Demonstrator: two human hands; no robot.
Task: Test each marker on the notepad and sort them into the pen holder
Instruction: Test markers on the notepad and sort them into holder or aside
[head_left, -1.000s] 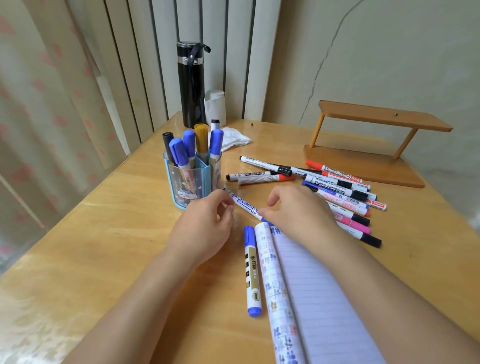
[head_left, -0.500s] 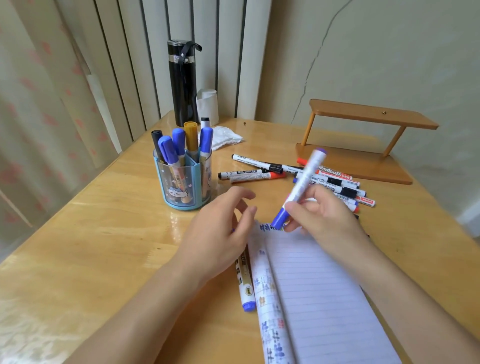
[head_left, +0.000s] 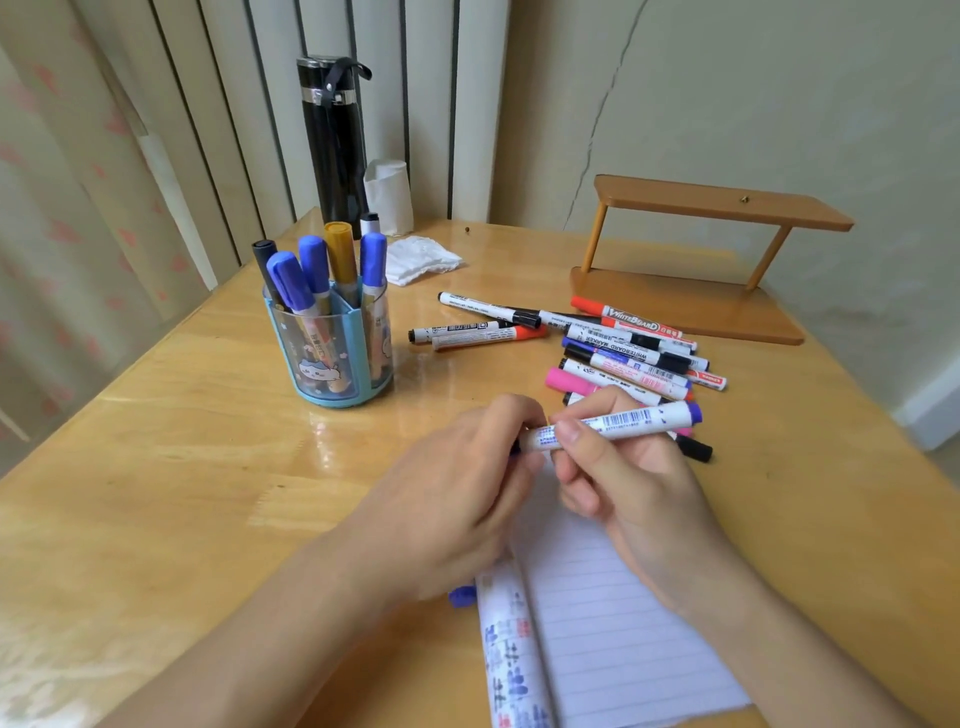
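Fingers (head_left: 569, 434) pinch smooth cylindrical marker (head_left: 626, 421) over lined notepad (head_left: 597, 623).

place: home room | cues: patterned curtain (head_left: 62, 208), wooden table (head_left: 156, 467), black flask (head_left: 332, 156), cracked wall (head_left: 727, 104)

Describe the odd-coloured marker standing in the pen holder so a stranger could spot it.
On the wooden table, left of the loose marker pile, stands a blue pen holder. Of the markers upright in it, the mustard-capped marker alone is yellow; its neighbours' caps are blue or black.
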